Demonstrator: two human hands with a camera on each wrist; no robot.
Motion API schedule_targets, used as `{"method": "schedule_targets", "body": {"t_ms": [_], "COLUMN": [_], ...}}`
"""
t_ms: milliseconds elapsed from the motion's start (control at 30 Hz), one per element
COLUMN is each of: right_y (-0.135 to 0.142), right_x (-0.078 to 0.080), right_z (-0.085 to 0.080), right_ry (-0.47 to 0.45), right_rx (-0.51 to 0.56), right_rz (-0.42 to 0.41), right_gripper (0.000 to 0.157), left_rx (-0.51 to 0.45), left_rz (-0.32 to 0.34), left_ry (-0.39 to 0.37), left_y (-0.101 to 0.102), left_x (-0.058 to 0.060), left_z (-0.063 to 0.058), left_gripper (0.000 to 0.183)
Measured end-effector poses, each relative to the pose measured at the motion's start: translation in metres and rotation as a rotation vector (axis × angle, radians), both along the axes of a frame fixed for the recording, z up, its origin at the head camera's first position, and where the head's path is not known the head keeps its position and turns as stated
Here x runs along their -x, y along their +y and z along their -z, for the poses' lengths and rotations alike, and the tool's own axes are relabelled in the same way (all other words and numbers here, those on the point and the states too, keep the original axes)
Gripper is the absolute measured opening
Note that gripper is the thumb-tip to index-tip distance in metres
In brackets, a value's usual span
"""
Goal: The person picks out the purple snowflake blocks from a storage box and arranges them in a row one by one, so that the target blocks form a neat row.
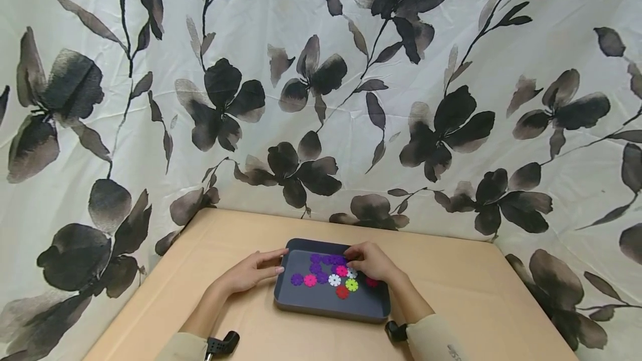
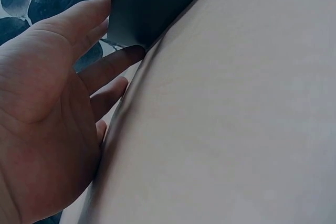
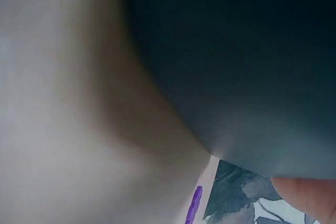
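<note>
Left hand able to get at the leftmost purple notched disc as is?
Probably yes: the left hand is beside the gray tray, and only its low left side appears between hand and purple notched disc.

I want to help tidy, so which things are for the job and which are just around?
Seem part of the job:
dark grey tray
purple, pink, white, lime and red notched discs
left hand, touching the tray
right hand, among the discs

Just around:
tan table
floral cloth behind
black wrist cameras
</note>
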State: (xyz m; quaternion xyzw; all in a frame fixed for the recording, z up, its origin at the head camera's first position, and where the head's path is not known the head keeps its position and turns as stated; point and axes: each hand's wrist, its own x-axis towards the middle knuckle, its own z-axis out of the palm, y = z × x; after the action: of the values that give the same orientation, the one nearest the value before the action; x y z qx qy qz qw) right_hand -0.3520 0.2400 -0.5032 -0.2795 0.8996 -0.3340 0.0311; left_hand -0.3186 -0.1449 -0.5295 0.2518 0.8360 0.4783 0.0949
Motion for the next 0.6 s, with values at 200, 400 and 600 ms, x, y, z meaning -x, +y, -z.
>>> {"method": "schedule_targets", "body": {"t_ms": [200, 400, 600], "right_y": [-0.004, -0.011, -0.018], "right_x": [0.002, 0.002, 0.002], "right_z": [0.004, 0.005, 0.002], "right_ry": [0.043, 0.091, 0.087], "right_rx": [-0.048, -0.103, -0.106], "right_rz": [0.007, 0.046, 0.065], "right_gripper": [0.022, 0.018, 0.015], "left_rx": [-0.014, 0.001, -0.001], "left_rz": [0.007, 0.009, 0.01], "left_ry": [-0.001, 0.001, 0.003], "left_y": [0.002, 0.002, 0.003], "left_x": [0.0, 0.0, 0.0], "left_z": [0.0, -0.003, -0.005], "left_gripper": [0.063, 0.062, 0.061]}}
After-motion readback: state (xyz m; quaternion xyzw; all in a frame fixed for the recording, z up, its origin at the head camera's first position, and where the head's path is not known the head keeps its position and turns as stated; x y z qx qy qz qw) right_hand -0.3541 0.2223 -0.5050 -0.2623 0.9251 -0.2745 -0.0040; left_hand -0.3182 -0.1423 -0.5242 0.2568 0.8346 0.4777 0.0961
